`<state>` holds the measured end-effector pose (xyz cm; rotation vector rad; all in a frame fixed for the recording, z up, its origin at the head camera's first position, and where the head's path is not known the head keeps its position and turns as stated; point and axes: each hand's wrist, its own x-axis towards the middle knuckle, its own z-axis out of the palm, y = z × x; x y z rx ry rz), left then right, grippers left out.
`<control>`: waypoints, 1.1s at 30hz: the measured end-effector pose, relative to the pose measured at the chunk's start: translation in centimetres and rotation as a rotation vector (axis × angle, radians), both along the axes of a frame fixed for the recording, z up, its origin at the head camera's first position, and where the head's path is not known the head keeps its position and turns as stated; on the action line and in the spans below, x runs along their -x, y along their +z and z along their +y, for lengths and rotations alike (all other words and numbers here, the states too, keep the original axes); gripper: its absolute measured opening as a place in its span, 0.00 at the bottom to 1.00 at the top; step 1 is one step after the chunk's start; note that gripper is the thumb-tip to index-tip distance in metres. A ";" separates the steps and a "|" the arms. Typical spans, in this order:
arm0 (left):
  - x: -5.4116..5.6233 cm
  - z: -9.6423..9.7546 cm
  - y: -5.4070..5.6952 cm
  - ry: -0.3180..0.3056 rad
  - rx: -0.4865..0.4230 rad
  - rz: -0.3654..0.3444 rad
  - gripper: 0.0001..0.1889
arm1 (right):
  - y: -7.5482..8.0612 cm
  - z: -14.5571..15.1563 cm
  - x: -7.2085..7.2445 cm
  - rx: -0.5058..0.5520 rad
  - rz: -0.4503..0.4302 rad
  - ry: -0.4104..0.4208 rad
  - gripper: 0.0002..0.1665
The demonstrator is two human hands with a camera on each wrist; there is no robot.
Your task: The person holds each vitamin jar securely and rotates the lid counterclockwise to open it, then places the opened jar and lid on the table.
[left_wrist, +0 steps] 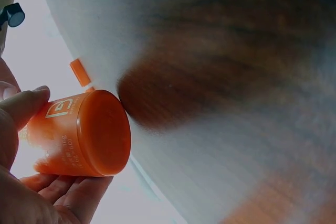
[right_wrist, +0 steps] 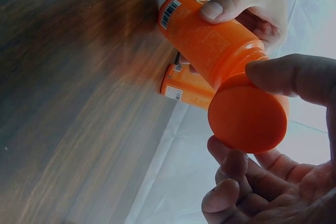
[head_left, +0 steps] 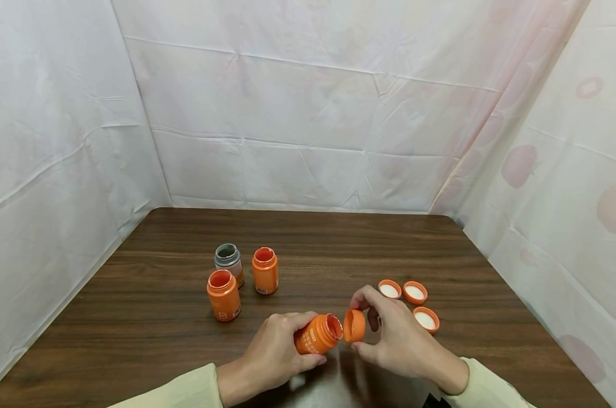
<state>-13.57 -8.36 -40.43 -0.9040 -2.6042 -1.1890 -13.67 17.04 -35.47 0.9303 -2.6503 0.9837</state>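
My left hand (head_left: 274,348) grips an orange bottle (head_left: 315,335) around its body, tilted with its uncapped mouth toward the right. The bottle's base (left_wrist: 106,132) faces the left wrist camera. Between thumb and fingertips, my right hand (head_left: 396,334) pinches an orange screw cap (head_left: 355,326) by its edge. That cap (right_wrist: 248,114) is off the bottle, its rim right beside the bottle's mouth. In the right wrist view, white print and a barcode label (right_wrist: 170,14) show on the bottle (right_wrist: 207,38).
At the left stand two uncapped orange bottles, one nearer (head_left: 224,303) and one farther (head_left: 265,275), and an uncapped grey-topped bottle (head_left: 229,262). Three orange caps (head_left: 389,289) lie at the right, white liners up. White sheeting (head_left: 297,113) surrounds the dark wooden table (head_left: 160,272).
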 end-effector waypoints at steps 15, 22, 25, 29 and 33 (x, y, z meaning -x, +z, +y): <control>0.0 -0.1 0.1 0.006 -0.011 -0.026 0.27 | -0.2 0.4 0.2 0.028 0.054 -0.012 0.35; 0.0 -0.1 0.2 0.004 -0.016 -0.043 0.27 | -0.3 0.5 0.3 0.017 0.097 -0.042 0.36; 0.0 -0.1 0.3 0.002 -0.021 -0.046 0.27 | -0.3 0.5 0.3 0.020 0.076 -0.040 0.35; -0.1 -0.1 0.2 0.013 -0.028 -0.037 0.27 | -0.3 0.6 0.2 0.021 0.024 -0.044 0.34; -0.1 -0.1 0.2 0.028 -0.033 -0.036 0.27 | -0.5 0.7 0.2 0.024 -0.010 -0.052 0.34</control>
